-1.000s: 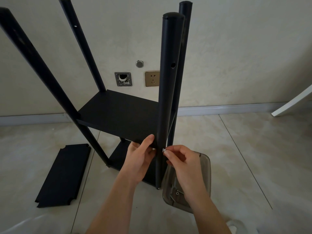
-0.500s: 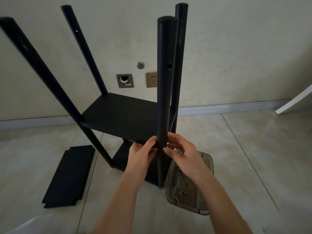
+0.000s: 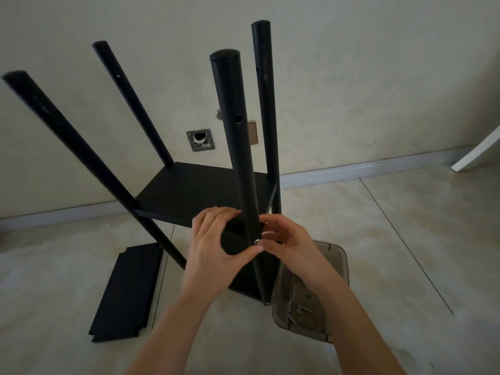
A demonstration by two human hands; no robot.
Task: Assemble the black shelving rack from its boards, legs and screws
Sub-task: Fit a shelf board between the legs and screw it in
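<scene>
The black rack stands on the floor with its middle shelf board point(image 3: 189, 193) between four upright legs. The near leg point(image 3: 238, 158) has a silver screw point(image 3: 256, 241) sitting in its side at shelf height. My left hand point(image 3: 216, 250) grips the board's near corner, fingers over the top and thumb tip just below the screw. My right hand point(image 3: 289, 247) curls its fingers round the back of the near leg at the same height, thumb beside the screw head. A lower board is partly hidden behind my hands.
A loose black board point(image 3: 127, 293) lies flat on the tiled floor at the left. A translucent tray point(image 3: 335, 263) holding screws point(image 3: 300, 309) sits by the near leg's foot, under my right forearm. A white slanted piece point(image 3: 476, 155) leans at the right; the wall stands close behind.
My right hand brought the screw to the near leg, then wrapped its fingers round the leg; the screw now sits in the leg. My left thumb slid under the screw. The view rose.
</scene>
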